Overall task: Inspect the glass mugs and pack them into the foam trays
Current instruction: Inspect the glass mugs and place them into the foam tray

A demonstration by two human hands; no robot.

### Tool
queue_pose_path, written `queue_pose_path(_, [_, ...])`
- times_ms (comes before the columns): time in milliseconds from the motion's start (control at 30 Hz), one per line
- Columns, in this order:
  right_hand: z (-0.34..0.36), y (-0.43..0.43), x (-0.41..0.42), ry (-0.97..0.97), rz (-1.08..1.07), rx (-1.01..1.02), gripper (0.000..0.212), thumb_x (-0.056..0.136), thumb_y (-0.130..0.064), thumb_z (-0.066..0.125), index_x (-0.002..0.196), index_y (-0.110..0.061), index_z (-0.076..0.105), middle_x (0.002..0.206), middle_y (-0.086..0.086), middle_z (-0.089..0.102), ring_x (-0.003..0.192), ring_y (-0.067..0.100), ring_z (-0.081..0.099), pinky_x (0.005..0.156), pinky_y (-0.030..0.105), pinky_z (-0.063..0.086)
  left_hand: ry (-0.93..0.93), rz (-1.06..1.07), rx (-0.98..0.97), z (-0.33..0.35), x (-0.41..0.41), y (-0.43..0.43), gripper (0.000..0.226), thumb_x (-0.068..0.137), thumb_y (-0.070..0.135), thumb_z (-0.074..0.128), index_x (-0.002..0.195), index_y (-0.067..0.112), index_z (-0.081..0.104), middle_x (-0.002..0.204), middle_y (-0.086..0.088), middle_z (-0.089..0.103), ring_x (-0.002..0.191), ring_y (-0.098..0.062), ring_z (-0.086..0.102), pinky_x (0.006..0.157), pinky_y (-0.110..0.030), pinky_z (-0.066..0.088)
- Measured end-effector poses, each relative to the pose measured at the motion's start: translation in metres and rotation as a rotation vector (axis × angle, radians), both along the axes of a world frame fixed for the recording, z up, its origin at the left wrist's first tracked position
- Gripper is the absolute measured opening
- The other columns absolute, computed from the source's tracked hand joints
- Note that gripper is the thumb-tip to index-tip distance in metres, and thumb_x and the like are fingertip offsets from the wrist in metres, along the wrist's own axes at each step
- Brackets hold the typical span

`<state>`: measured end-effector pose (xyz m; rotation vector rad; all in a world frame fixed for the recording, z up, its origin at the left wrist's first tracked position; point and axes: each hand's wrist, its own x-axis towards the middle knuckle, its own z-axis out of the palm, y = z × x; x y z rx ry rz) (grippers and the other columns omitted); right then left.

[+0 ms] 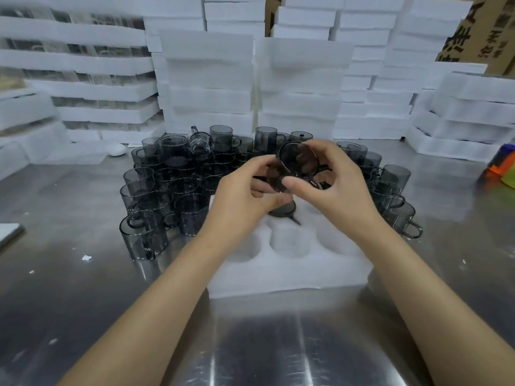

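**Both hands hold one smoked-glass mug above the open foam tray**

Far left: stacked white foam trays with clear glassware between the layers [83, 65], standing at the back of the reflective steel bench [69, 288]. A small white rounded object [116, 149] lies on the bench near the stacks; white foam crumbs [87, 257] are scattered on the left part.

Left of centre: a dense cluster of dark grey smoked-glass mugs with handles [164, 185], mostly upright and touching each other. One clear glass mug [201, 145] lies tilted on top at the back.

Centre: the white foam tray with round pockets [289, 263] lies flat on the bench, near the front edge of the mug cluster. One smoked-glass mug seated in a rear pocket [282, 210] is partly hidden by the hands. The near pockets hold nothing.

Left hand [239, 199]: grip closed round the lower side of the held smoked-glass mug [298, 164], fingers curled under it. The mug is tipped, its mouth facing the camera, above the tray's rear pockets.

Right hand [334, 182]: grip narrow, thumb on the near rim, fingers wrapped over the far side of the same mug.

Right of centre: more smoked-glass mugs [395, 196] curve round the tray's right side.

Behind: tall stacks of plain white foam blocks [301, 84]. Far right: brown cardboard box with printed characters [479, 32], plus a blurred orange, blue and green object [501, 168] at the frame edge.
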<state>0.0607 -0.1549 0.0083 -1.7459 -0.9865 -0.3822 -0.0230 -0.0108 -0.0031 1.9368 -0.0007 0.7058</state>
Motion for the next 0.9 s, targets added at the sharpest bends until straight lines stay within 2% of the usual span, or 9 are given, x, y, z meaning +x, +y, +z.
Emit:
queue_pose_path(100, [0.0,-0.004,0.006,0.118,-0.003,0.01,0.048,0.073,-0.046,0.069,0.118,-0.032,0.058,0.094,-0.01,0.062,0.083,0.009,0.059,0.074,0.027,0.051,0.026,-0.029,0.004,-0.001,0.001,-0.002,0.057,0.08,0.014,0.076,0.131,0.025,0.056,0.118,0.014,0.063,0.096,-0.004,0.064,0.083,-0.02,0.052])
queue_pose_path(167, [0.0,-0.006,0.012,0.164,-0.065,0.001,0.043,0.077,-0.044,0.069,0.118,-0.033,0.058,0.087,-0.007,0.06,0.077,0.014,0.058,0.071,0.03,0.051,0.005,0.044,0.027,-0.002,0.0,0.0,0.05,0.084,0.011,0.071,0.131,0.024,0.056,0.118,0.015,0.061,0.092,0.003,0.063,0.076,-0.01,0.048])
queue_pose_path(300, [0.003,-0.021,0.028,0.1,-0.292,-0.124,0.038,0.077,-0.054,0.065,0.109,-0.037,0.053,0.09,-0.019,0.056,0.072,-0.005,0.053,0.061,0.007,0.038,0.003,0.14,0.015,-0.002,0.0,0.006,0.027,0.091,0.005,0.058,0.109,0.024,0.066,0.099,0.012,0.068,0.082,0.0,0.063,0.061,-0.008,0.048])
queue_pose_path(400, [0.003,-0.028,0.032,0.068,-0.309,-0.381,0.044,0.073,-0.063,0.06,0.108,-0.037,0.051,0.096,-0.018,0.057,0.084,-0.001,0.054,0.068,0.021,0.044,0.003,0.14,0.024,-0.003,0.001,0.005,0.024,0.091,0.004,0.057,0.099,0.023,0.067,0.089,0.013,0.07,0.081,0.003,0.063,0.069,-0.006,0.045])
queue_pose_path(500, [0.004,-0.031,0.031,0.109,-0.245,-0.599,0.045,0.069,-0.064,0.059,0.103,-0.036,0.051,0.09,-0.01,0.06,0.078,0.011,0.06,0.075,0.04,0.053,0.014,0.137,0.064,-0.004,0.002,0.004,0.024,0.09,0.002,0.056,0.097,0.022,0.068,0.087,0.014,0.07,0.079,0.007,0.061,0.069,-0.004,0.043])
queue_pose_path(633, [0.006,-0.036,0.035,0.154,-0.203,-0.685,0.045,0.069,-0.066,0.063,0.101,-0.036,0.057,0.084,-0.014,0.064,0.072,0.004,0.063,0.077,0.035,0.053,0.018,0.147,0.068,-0.004,0.003,0.006,0.025,0.09,0.001,0.054,0.096,0.021,0.069,0.085,0.014,0.069,0.076,0.008,0.06,0.067,-0.003,0.042])
queue_pose_path(700, [0.004,-0.037,0.037,0.184,-0.139,-0.681,0.056,0.069,-0.066,0.067,0.113,-0.033,0.056,0.105,-0.018,0.061,0.085,-0.004,0.06,0.077,0.024,0.048,0.022,0.151,0.078,-0.004,0.003,0.005,0.026,0.09,0.0,0.054,0.095,0.021,0.069,0.085,0.014,0.069,0.075,0.009,0.059,0.066,-0.003,0.041])
queue_pose_path(800, [-0.002,-0.03,0.032,0.169,-0.028,-0.604,0.085,0.075,-0.074,0.045,0.147,-0.032,0.028,0.15,-0.017,0.03,0.133,0.001,0.032,0.105,0.024,0.03,0.015,0.173,0.075,-0.004,0.002,0.005,0.028,0.089,-0.001,0.053,0.093,0.021,0.07,0.084,0.013,0.07,0.076,0.008,0.06,0.064,-0.004,0.043])
queue_pose_path(900, [-0.007,-0.021,0.028,0.006,-0.059,-0.687,0.082,0.08,-0.071,0.024,0.151,-0.03,0.022,0.157,-0.015,0.019,0.144,0.003,0.011,0.114,0.024,0.01,0.024,0.219,0.076,-0.001,0.001,0.011,0.03,0.087,-0.001,0.051,0.091,0.023,0.07,0.083,0.013,0.07,0.078,0.006,0.062,0.064,-0.005,0.045])
